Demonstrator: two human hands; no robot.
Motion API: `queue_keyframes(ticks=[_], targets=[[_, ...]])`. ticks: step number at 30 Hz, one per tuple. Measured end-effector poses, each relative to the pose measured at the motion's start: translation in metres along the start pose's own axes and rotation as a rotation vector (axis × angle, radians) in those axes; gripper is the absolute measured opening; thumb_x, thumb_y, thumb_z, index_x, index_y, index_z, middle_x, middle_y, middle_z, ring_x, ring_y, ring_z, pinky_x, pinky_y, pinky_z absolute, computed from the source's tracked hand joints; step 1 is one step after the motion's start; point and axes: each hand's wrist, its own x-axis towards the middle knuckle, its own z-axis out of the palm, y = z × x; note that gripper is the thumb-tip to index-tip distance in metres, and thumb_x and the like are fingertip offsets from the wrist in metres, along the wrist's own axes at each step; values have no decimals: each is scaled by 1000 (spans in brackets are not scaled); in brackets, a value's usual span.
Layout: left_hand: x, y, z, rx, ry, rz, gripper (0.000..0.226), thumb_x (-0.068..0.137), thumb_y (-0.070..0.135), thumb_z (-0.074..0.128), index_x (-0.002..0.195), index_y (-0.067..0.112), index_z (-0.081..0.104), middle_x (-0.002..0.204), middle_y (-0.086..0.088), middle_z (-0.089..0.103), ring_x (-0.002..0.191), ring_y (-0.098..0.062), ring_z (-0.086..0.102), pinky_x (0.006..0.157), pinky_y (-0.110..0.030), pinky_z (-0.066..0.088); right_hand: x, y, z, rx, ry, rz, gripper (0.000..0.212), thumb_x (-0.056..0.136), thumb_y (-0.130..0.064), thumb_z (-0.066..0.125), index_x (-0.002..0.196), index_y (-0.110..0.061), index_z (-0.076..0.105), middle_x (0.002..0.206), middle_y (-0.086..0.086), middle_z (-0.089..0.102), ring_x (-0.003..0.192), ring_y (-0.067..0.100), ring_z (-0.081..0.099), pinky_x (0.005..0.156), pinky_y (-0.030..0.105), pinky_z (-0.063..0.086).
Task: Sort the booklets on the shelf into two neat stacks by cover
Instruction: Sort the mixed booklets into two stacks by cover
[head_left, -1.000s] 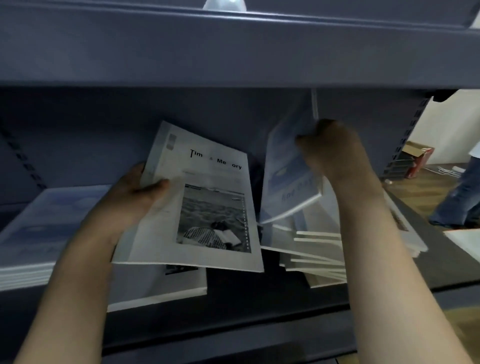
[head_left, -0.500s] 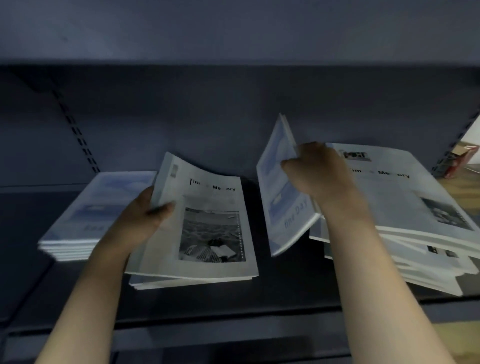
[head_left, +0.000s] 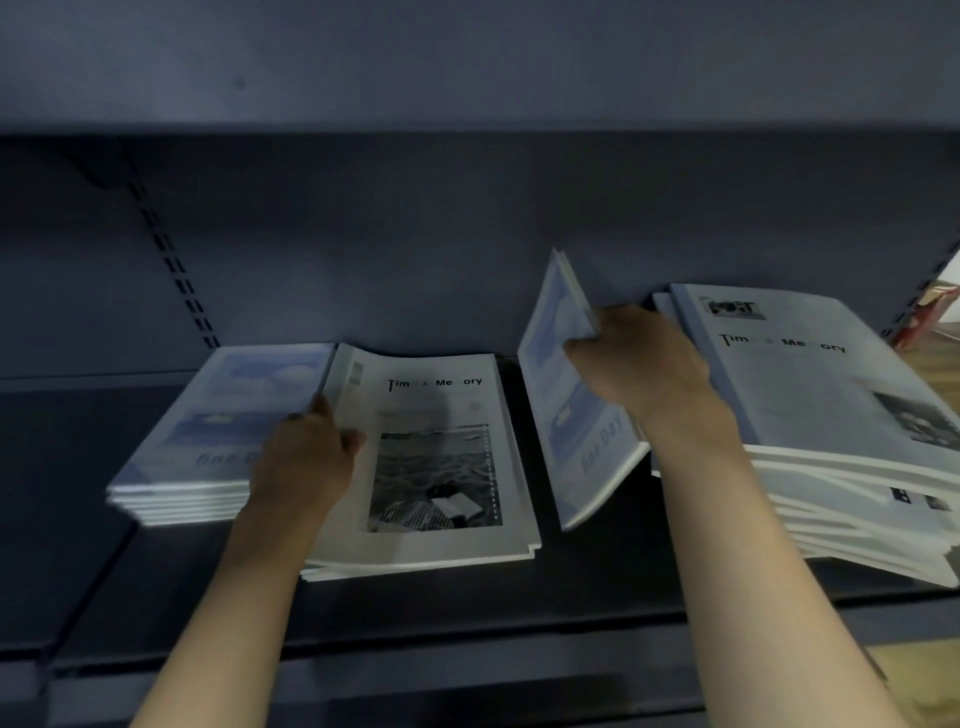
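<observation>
1. The fine Day booklet (head_left: 571, 415) is stood on its lower edge and tilted, cover facing left, long axis running front to back. It is pinched by the right hand (head_left: 639, 364).
2. Its blue stack (head_left: 218, 431) is found beyond the left hand (head_left: 306, 462), by which the Time & Memory stack (head_left: 441, 467) is gripped at its left edge.
3. A leftward crossing is judged necessary.

Dark blue-grey back panel (head_left: 415, 234) with a slotted upright strip (head_left: 171, 270) on the left, and another shelf board (head_left: 467, 62) overhead. Far right there's a red box (head_left: 922, 325) beside some wooden floor (head_left: 943, 371).
</observation>
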Motion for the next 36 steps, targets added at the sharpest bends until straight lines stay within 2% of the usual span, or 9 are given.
queue_keyframes(ticks=[2, 5, 9, 14, 19, 23, 28, 34, 36], targets=[[-6, 1, 0, 51, 4, 7, 39, 95, 34, 47, 115, 1, 46, 110, -20, 59, 105, -34, 56, 74, -35, 37, 0, -2, 1, 7, -7, 5, 11, 90, -26, 47, 91, -15, 50, 84, 2, 49, 82, 25, 47, 64, 27, 32], [-13, 5, -1, 107, -4, 33, 46, 95, 39, 44, 120, 1, 45, 112, -18, 54, 105, -31, 55, 73, -32, 36, -2, -6, 2, -4, 10, 17, 19, 90, -24, 48, 74, -14, 43, 70, 0, 43, 78, 25, 48, 54, 24, 28], [-13, 5, 4, 168, -89, 72, 49, 93, 46, 44, 114, 2, 52, 115, -16, 57, 107, -33, 54, 83, -38, 44, -3, -11, 1, -43, 50, 6, 21, 91, -22, 47, 72, -15, 41, 68, -2, 41, 78, 25, 47, 51, 22, 24], [-18, 9, 11, 198, -126, 79, 54, 93, 49, 42, 118, 2, 52, 124, -15, 52, 118, -35, 45, 97, -40, 39, -7, -16, 0, -38, 73, -14, 14, 90, -21, 47, 78, -14, 45, 69, -2, 42, 78, 25, 48, 52, 23, 25], [-20, 11, 9, 199, -116, 87, 54, 92, 51, 42, 116, 3, 53, 122, -14, 54, 117, -34, 48, 95, -40, 41, -11, -22, -1, -58, 87, -26, 13, 91, -20, 47, 79, -14, 46, 72, -1, 43, 78, 23, 47, 54, 24, 27], [-24, 13, -3, 131, -75, 122, 50, 93, 49, 43, 110, 4, 55, 113, -13, 58, 112, -31, 51, 88, -38, 43, -15, -34, -7, -62, 137, -62, 24, 89, -19, 48, 67, -15, 40, 68, -1, 44, 62, 20, 43, 49, 22, 22], [-21, 7, -41, 62, 31, 164, 46, 95, 46, 40, 101, 3, 57, 98, -11, 60, 98, -28, 59, 71, -31, 42, -20, -70, -17, 74, 125, -137, 11, 89, -22, 50, 82, -13, 48, 74, 2, 47, 77, 26, 49, 59, 25, 32], [-25, -29, -88, 74, 155, 55, 45, 95, 45, 41, 125, 14, 54, 123, -10, 59, 110, -30, 56, 84, -35, 44, -12, -120, 19, 234, -46, -209, 13, 90, -24, 48, 89, -12, 51, 93, 8, 51, 89, 27, 52, 73, 31, 38], [-30, -46, -98, 98, 153, 4, 45, 95, 46, 40, 128, 17, 51, 124, -9, 58, 112, -31, 54, 87, -37, 45, -7, -139, 41, 237, -133, -216, 24, 93, -24, 43, 100, -8, 59, 100, 14, 55, 99, 32, 56, 78, 35, 42]])
